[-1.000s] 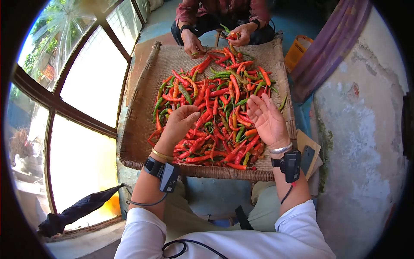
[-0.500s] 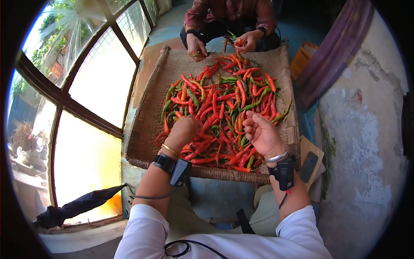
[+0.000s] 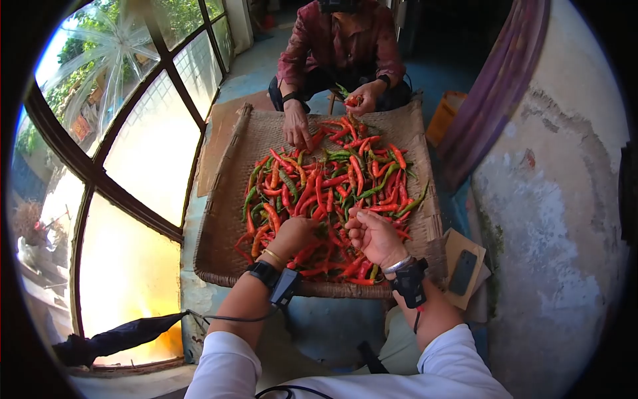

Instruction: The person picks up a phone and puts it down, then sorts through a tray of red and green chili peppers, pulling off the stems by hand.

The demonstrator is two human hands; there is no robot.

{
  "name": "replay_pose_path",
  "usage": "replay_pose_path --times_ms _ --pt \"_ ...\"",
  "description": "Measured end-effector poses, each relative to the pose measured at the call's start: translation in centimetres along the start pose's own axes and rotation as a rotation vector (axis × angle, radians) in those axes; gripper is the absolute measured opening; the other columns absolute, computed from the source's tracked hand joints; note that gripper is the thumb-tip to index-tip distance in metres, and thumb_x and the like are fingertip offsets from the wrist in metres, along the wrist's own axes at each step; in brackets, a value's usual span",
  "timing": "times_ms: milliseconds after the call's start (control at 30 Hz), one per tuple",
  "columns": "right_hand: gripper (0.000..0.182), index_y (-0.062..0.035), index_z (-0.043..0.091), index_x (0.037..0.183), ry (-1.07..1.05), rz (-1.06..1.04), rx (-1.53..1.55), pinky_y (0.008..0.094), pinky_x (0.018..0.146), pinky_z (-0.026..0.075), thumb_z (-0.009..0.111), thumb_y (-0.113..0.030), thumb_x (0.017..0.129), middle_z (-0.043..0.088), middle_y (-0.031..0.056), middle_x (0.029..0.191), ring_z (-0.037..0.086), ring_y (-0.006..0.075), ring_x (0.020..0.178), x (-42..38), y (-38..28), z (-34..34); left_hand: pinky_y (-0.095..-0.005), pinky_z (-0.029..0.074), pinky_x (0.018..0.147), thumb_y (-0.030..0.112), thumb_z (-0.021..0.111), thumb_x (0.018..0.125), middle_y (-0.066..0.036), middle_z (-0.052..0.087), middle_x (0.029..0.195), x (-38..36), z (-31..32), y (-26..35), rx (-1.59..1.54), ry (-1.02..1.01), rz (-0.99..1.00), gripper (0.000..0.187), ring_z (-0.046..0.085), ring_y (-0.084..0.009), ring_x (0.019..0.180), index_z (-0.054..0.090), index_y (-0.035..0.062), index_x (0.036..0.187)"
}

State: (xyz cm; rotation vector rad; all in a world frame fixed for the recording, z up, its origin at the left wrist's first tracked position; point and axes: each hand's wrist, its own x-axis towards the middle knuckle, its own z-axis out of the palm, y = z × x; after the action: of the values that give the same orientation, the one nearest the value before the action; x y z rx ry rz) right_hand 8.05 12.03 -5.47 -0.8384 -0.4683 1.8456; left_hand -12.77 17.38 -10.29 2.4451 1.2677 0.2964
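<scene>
A heap of chili peppers (image 3: 319,193), mostly red with some green, lies in a woven basket tray (image 3: 222,219). Over the near part of the heap is my left hand (image 3: 296,237), back upward and fingers curled down. Its fingertips are hidden, so whatever they grip does not show. Just right of it, my right hand (image 3: 375,237) is turned partly palm-up above the chilies. The fingers of that hand are bent in with the thumb against them; anything pinched there is too small to name.
Across the tray sits a person (image 3: 339,60); one hand (image 3: 297,126) reaches into the chilies, the other (image 3: 365,95) holds some. A phone (image 3: 463,272) lies on cardboard at right. Windows and a folded black umbrella (image 3: 126,338) are left, a rough wall (image 3: 551,219) right.
My two hands have come closer together as my right hand moved left. The other person's reaching hand has gone down onto the chilies. The view has tilted up slightly.
</scene>
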Motion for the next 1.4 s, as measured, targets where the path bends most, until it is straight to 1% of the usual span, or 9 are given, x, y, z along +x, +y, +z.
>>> replay_pose_path --times_ms 167,233,333,633,833,1000,1067,1200,1400 --pt "0.019 -0.0080 0.051 0.098 0.026 -0.009 0.002 0.0215 0.049 0.043 0.050 -0.019 0.084 0.059 0.0049 0.076 0.055 0.0102 0.061 0.5 0.4 0.1 -0.0363 0.047 0.060 0.018 0.060 0.065 -0.012 0.060 0.073 0.4 -0.6 0.4 -0.146 0.033 -0.027 0.023 0.059 -0.0257 0.066 0.061 0.0106 0.087" --pt "0.019 -0.0081 0.050 0.099 0.064 -0.022 -0.008 0.0213 0.049 0.043 0.050 -0.019 0.084 0.059 0.0048 0.077 0.055 0.0100 0.061 0.6 0.7 0.1 -0.0283 0.046 0.056 0.014 0.060 0.071 -0.007 0.060 0.067 0.3 -2.6 2.5 -0.653 -0.036 -0.375 0.018 0.057 -0.0144 0.059 0.061 0.0065 0.086" --pt "0.020 -0.0074 0.049 0.100 0.132 -0.008 -0.043 0.0209 0.049 0.043 0.050 -0.018 0.083 0.059 0.0046 0.079 0.055 0.0102 0.061 0.7 0.6 0.3 -0.0173 0.040 0.048 0.010 0.055 0.079 0.005 0.055 0.066 -0.3 -3.7 3.8 -1.078 0.033 -0.404 0.011 0.048 -0.0007 0.055 0.060 0.0048 0.086" --pt "0.031 -0.0040 0.049 0.111 -0.046 -0.234 -0.452 0.0167 0.051 0.041 0.049 -0.004 0.080 0.055 -0.0007 0.078 0.052 0.0049 0.063 2.0 2.7 1.6 -0.0160 0.040 0.051 0.011 0.053 0.082 0.004 0.056 0.069 -2.0 -4.2 5.8 -1.553 -0.057 -0.335 0.010 0.049 -0.0020 0.056 0.060 0.0059 0.087" --pt "0.018 -0.0011 0.055 0.098 -0.143 -0.058 -0.522 0.0202 0.067 0.045 0.053 -0.005 0.081 0.056 0.0014 0.084 0.053 0.0073 0.073 1.4 2.2 2.2 -0.0168 0.043 0.054 0.011 0.053 0.083 0.002 0.058 0.072 -2.5 -4.4 6.5 -1.608 -0.038 -0.313 0.012 0.052 -0.0036 0.058 0.059 0.0054 0.092" --pt "0.013 -0.0040 0.058 0.087 -0.066 -0.004 -0.638 0.0163 0.050 0.041 0.053 -0.015 0.083 0.057 -0.0007 0.071 0.050 0.0037 0.057 0.5 1.5 2.9 -0.0166 0.044 0.056 0.008 0.053 0.083 0.000 0.058 0.075 -2.5 -3.6 5.7 -1.674 0.061 -0.275 0.016 0.053 -0.0045 0.061 0.057 0.0040 0.098" --pt "0.014 -0.0044 0.058 0.085 -0.044 -0.037 -0.614 0.0158 0.048 0.039 0.053 -0.018 0.083 0.056 -0.0012 0.067 0.049 0.0033 0.053 0.6 1.4 2.6 -0.0157 0.043 0.057 0.009 0.055 0.081 0.000 0.058 0.074 -2.2 -2.8 5.7 -1.216 0.292 -0.193 0.018 0.053 -0.0044 0.063 0.056 0.0013 0.097" --pt "0.016 -0.0057 0.059 0.078 0.022 -0.058 -0.456 0.0153 0.043 0.037 0.053 -0.020 0.082 0.054 -0.0017 0.061 0.045 0.0019 0.048 1.1 1.5 1.8 -0.0222 0.044 0.057 0.011 0.061 0.077 -0.005 0.060 0.073 -2.7 -3.8 6.5 -0.689 0.150 -0.173 0.023 0.053 -0.0072 0.063 0.057 -0.0008 0.095" --pt "0.018 -0.0035 0.059 0.083 0.065 -0.084 -0.464 0.0161 0.040 0.035 0.054 -0.020 0.082 0.053 -0.0012 0.059 0.044 0.0031 0.044 0.9 1.0 1.3 -0.0169 0.035 0.043 0.014 0.063 0.077 0.006 0.050 0.059 -2.4 -3.1 6.6 -0.918 0.056 -0.196 0.019 0.041 -0.0011 0.048 0.058 0.0018 0.090"
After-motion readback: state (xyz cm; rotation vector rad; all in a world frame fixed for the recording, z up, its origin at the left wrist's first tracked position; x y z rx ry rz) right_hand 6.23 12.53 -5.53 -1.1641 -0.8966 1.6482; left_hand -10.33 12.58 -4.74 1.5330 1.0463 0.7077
